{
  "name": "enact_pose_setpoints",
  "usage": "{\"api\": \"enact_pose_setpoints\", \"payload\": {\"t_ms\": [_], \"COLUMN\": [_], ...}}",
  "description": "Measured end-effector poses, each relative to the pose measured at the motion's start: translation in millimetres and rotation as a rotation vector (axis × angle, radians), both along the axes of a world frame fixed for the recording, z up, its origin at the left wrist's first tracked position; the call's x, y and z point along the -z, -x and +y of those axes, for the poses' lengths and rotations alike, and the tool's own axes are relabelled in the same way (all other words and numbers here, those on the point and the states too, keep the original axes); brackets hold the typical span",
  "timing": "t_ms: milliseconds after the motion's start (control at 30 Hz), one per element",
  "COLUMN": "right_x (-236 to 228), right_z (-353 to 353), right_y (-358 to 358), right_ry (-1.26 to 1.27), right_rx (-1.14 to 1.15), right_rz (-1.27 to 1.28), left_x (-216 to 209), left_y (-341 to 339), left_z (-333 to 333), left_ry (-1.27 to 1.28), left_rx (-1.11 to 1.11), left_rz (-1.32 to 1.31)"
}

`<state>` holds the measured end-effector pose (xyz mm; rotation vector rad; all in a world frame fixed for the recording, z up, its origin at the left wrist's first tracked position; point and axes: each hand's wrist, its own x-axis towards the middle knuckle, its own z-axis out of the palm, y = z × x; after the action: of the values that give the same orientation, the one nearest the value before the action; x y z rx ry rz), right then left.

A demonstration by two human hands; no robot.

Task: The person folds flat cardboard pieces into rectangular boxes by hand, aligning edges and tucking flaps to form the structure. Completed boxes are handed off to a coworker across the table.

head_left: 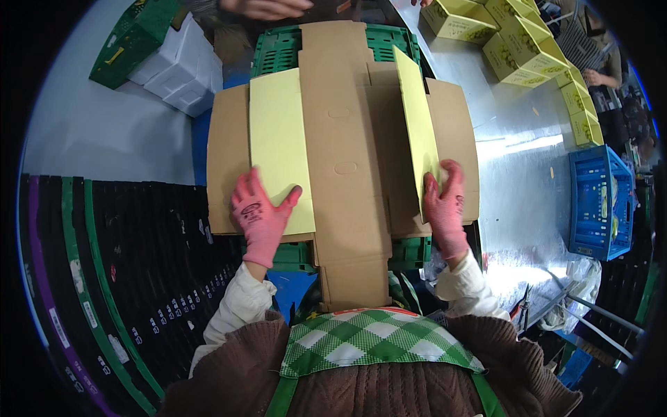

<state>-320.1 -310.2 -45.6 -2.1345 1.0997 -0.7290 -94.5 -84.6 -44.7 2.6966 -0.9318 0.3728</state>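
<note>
A brown cardboard box blank (347, 201) lies opened out in front of me, its long middle strip reaching toward my waist. Two panels on it show pale yellow faces. The left yellow panel (281, 139) lies flat, and my left hand (260, 215), in a pink glove, rests on it with thumb and fingers spread. On the other side, the right yellow panel (415, 118) stands up at a steep tilt. My right hand (446, 205), also pink-gloved, grips its near outer edge between thumb and fingers. Green crates (410, 254) show beneath the cardboard.
A metal table (514, 181) at right carries several yellow boxes (521, 48) and a blue crate (601, 201). Black crates (160, 257) are stacked at left. White boxes (180, 66) and a green crate (132, 42) stand far left. Another person's hand (267, 8) is at the top.
</note>
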Motion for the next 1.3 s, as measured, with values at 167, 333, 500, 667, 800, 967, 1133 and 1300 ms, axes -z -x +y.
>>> {"api": "enact_pose_setpoints", "payload": {"t_ms": [167,333,500,667,800,967,1133,1300], "right_x": [-24,-28,-44,-56,-59,-84,-94,-89], "right_z": [-8,-32,-21,17,30,-26,-35,-39], "right_y": [7,-15,-32,-60,-55,-9,-39,-56], "right_ry": [-0.537,-0.892,-0.640,0.049,0.160,-0.053,0.538,0.673], "right_rx": [0.091,-0.145,-0.087,-0.134,-0.421,-1.098,-1.323,-1.167], "right_rz": [0.265,-0.074,0.087,0.113,-0.163,0.035,0.278,0.084], "left_x": [-14,-41,-43,-90,-89,-112,-96,-76], "left_y": [-11,-42,-45,13,7,-25,-16,-6], "left_z": [-4,-6,-21,-80,-58,1,-7,-21], "left_ry": [-0.039,0.410,0.566,-0.034,-0.015,-0.189,-0.228,0.030], "left_rx": [-0.119,-0.130,-0.118,0.105,0.532,1.121,1.074,0.774], "left_rz": [0.472,1.113,1.166,0.296,0.455,0.731,0.394,0.173]}}
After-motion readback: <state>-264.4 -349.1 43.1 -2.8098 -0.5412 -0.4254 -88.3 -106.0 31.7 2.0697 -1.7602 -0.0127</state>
